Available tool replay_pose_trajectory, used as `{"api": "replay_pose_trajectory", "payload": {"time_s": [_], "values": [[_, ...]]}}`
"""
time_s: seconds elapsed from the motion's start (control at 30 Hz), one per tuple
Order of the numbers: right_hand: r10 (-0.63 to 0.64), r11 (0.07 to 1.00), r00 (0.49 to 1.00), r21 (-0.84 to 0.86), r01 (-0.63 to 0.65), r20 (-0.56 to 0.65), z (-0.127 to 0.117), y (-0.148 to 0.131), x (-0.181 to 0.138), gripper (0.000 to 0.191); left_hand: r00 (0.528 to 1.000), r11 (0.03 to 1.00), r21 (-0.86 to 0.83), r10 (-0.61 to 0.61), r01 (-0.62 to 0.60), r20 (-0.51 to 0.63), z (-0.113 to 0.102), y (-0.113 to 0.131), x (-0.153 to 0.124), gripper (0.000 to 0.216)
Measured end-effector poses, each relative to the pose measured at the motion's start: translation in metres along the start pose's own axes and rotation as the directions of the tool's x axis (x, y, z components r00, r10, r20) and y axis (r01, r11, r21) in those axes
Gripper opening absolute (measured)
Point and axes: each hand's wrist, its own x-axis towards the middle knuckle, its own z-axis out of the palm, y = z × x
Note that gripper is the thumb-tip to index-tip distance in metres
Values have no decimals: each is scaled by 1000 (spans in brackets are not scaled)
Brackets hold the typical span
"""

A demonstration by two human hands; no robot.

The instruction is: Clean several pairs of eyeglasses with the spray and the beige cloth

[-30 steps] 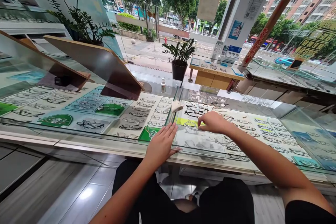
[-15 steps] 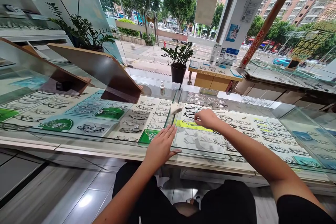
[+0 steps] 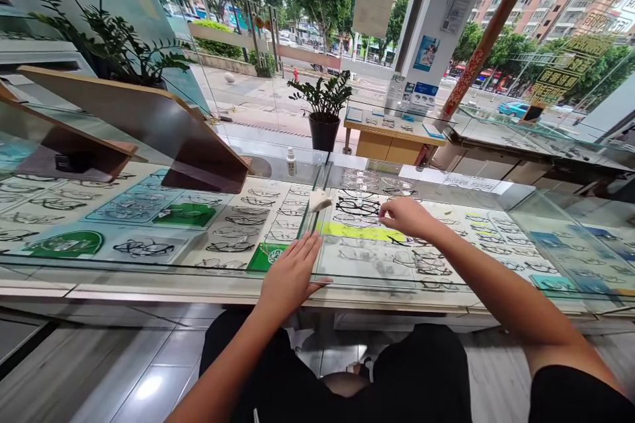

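My left hand (image 3: 292, 272) lies flat with its fingers stretched out on the near edge of the glass display case (image 3: 208, 277). My right hand (image 3: 405, 215) reaches over the rows of eyeglasses (image 3: 357, 206) in the case. Its fingers are curled in a pinch just beyond a yellow-green strip (image 3: 354, 231). What the fingers hold is too small to make out. A crumpled white cloth (image 3: 319, 199) sits on the glass between the two case sections, left of my right hand.
Wooden panels (image 3: 149, 125) stand tilted on the case at left. A small white bottle (image 3: 291, 162) stands at the back. Potted plants (image 3: 322, 102) and a low wooden table (image 3: 391, 139) are by the window. More glass counters run along the right.
My right hand has moved a little farther back over the eyeglasses, past the yellow-green strip. My left hand has stayed flat on the glass. The view has shifted slightly.
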Motion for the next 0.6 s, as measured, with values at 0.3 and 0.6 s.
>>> {"api": "replay_pose_trajectory", "payload": {"time_s": [0.3, 0.6], "values": [[167, 986, 970, -22, -165, 176, 9, 49, -71, 18, 999, 997, -83, -8, 5, -40, 5, -3, 0, 86], [69, 998, 982, -10, -68, 175, 21, 38, -101, 14, 999, 998, -63, -1, -2, -36, 5, -3, 0, 85]]}}
